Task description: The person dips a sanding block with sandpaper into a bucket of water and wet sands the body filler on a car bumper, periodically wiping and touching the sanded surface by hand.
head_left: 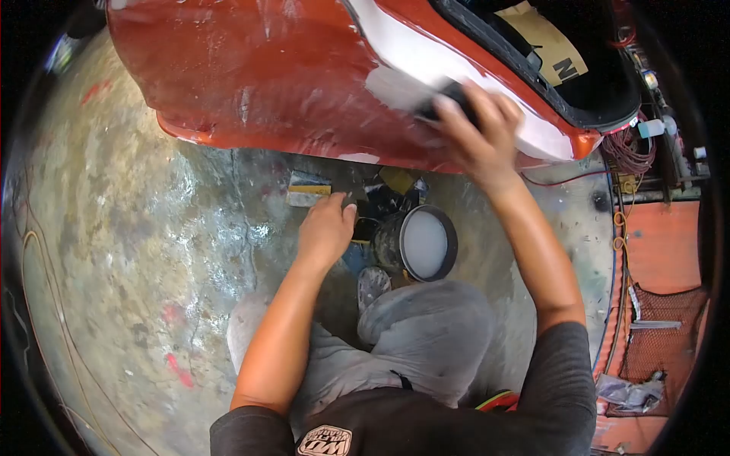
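Note:
My right hand (pixel 488 140) is wrapped round a black sanding block (pixel 455 102), blurred by motion, and presses it to the car's side. Beneath it, the orange-red body panel (pixel 251 83) carries a band of white filler or primer (pixel 403 45) and a greyish smeared patch (pixel 395 90). Low over the floor, my left hand (pixel 325 232) has its fingers stretched out and apart. Just beyond its fingertips lies a grey and yellow block (pixel 308 190); I cannot tell if they touch it. To its right, a dark bucket (pixel 451 267) holds cloudy, whitish water (pixel 426 243).
Dark and yellowish pieces (pixel 397 180) lie on the floor behind the bucket. The stained concrete floor (pixel 137 228) looks wet in places. Hoses (pixel 57 304) run along the left. At right are coiled red cables (pixel 631 152) and an orange rack with netting (pixel 665 319).

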The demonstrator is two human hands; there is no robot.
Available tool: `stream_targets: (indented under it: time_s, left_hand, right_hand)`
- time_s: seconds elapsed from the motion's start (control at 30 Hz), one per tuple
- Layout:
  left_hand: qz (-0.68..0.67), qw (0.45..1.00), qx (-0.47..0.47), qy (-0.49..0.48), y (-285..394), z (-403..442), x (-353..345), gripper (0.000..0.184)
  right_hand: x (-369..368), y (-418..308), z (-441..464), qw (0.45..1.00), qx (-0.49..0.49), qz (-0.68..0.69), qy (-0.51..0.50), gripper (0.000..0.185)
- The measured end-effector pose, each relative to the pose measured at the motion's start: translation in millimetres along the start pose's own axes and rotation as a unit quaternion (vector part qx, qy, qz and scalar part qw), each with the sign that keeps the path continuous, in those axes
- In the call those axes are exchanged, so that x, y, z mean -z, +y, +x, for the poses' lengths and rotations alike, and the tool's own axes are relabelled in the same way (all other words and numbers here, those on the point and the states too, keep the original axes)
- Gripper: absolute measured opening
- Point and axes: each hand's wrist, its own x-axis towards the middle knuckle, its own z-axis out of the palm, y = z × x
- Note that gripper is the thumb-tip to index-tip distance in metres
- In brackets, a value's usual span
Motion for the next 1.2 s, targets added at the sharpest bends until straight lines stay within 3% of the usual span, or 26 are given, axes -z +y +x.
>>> stream_targets:
  time_s: [0.1, 0.23, 0.27, 0.33, 0.37, 0.53, 0.63, 0.67, 0.77, 0.8, 0.9, 1.03, 1.2]
  left_hand:
    - [0.015, 1.000, -0.017, 0.001, -11.1, 9.7, -17.3, 0.046]
    - [0.030, 0.999, -0.012, -0.031, -25.9, 18.0, -23.5, 0.047]
    - [0.021, 0.999, -0.015, -0.031, -25.3, 16.4, -18.6, 0.047]
    - [0.009, 0.999, -0.006, -0.034, -26.2, 15.1, -9.1, 0.049]
    - [0.005, 0.999, 0.003, -0.037, -26.9, 15.6, -6.1, 0.049]
    - [0.022, 0.999, -0.019, -0.031, -34.2, 20.9, -22.4, 0.050]
    - [0.009, 0.995, -0.012, -0.094, -32.6, 29.2, -46.4, 0.050]
    - [-0.079, 0.981, -0.165, -0.056, -48.6, 31.1, -65.3, 0.049]
    - [0.004, 0.985, -0.122, -0.120, -67.9, 40.0, -77.6, 0.049]
    - [0.019, 0.991, -0.061, -0.115, -26.6, 20.9, -49.7, 0.049]
    - [0.014, 0.994, -0.063, -0.085, -34.2, 14.4, -31.1, 0.050]
    - [-0.007, 0.997, 0.002, -0.072, -41.2, 18.4, -16.1, 0.052]
    - [0.009, 0.996, 0.005, -0.094, -46.8, 27.4, -25.1, 0.051]
  right_hand:
    - [-35.2, -54.5, 73.6, 0.999, -0.006, 0.003, 0.034, 0.049]
    - [1.1, -19.5, 17.3, 0.997, -0.071, 0.011, -0.014, 0.052]
    - [12.5, -4.8, -4.4, 0.993, -0.114, 0.032, -0.013, 0.055]
    - [32.4, 14.3, -42.0, 0.960, -0.277, -0.013, -0.034, 0.046]
    - [31.9, 21.2, -52.7, 0.944, -0.329, -0.005, 0.003, 0.041]
    - [-15.5, -43.0, 19.6, 0.885, -0.450, -0.012, 0.118, 0.038]
    - [-42.1, -83.6, 99.0, 0.900, -0.411, 0.047, 0.140, 0.040]
    - [-44.3, -99.9, 131.4, 0.879, -0.446, 0.055, 0.159, 0.040]
    - [-24.3, -84.7, 115.1, 0.895, -0.426, 0.096, 0.091, 0.049]
    - [-13.0, -71.7, 88.1, 0.904, -0.421, 0.057, 0.043, 0.053]
    - [20.9, -36.5, 20.9, 0.886, -0.462, 0.040, -0.001, 0.047]
    - [-15.9, -59.5, 49.3, 0.895, -0.435, 0.018, 0.097, 0.043]
    - [-42.6, -89.4, 132.8, 0.870, -0.434, 0.151, 0.179, 0.038]
